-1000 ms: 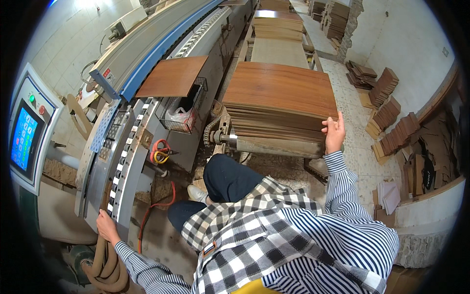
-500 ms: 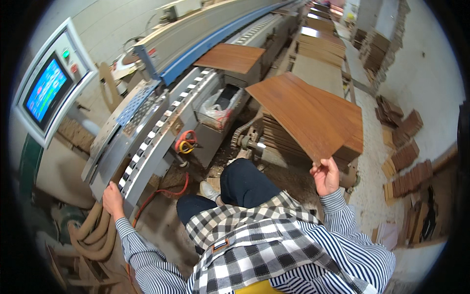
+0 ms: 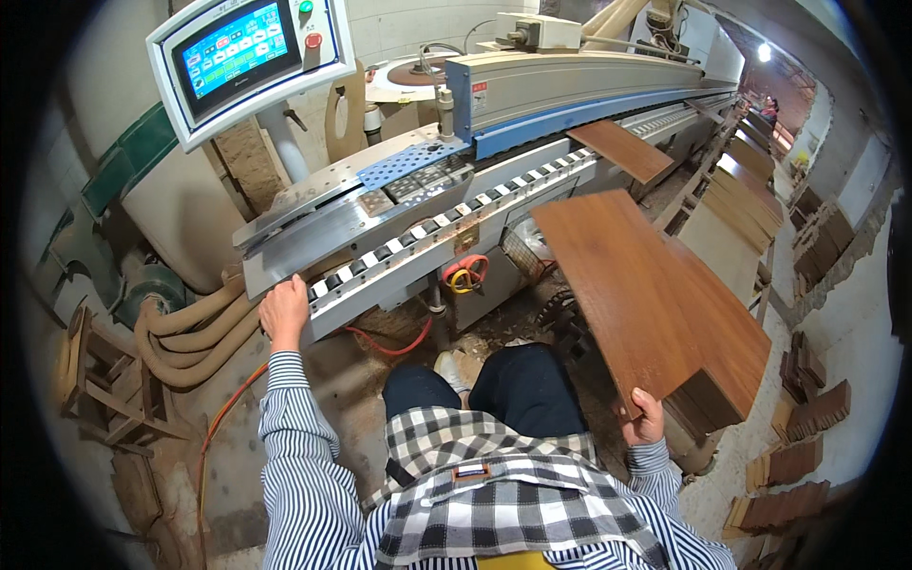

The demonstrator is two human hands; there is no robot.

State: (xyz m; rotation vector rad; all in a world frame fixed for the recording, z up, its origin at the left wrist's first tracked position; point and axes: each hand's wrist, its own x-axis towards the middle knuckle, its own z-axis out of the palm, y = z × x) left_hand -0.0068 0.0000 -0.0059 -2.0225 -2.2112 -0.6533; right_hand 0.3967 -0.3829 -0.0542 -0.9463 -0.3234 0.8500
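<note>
A brown wood-grain panel is pinched at its near corner by my right hand, fingers closed. It slants upward and away from me, overlapping a stack of similar panels on the right. My left hand is closed over the near end of a long machine's bed, beside a track of black and white rollers. Another wood-grain panel sticks out from under the machine's blue-edged beam. The left fingertips are partly hidden.
A control screen stands at the upper left, above thick ribbed hoses and a wooden stool. Red-and-yellow looped handles hang below the rollers. Several stacks of brown strips line the right wall. A red hose crosses the floor.
My view has turned leftward. The held panel has swung from pointing left to pointing more directly away from me, still in my right hand. The panel under the beam sits farther along the machine.
</note>
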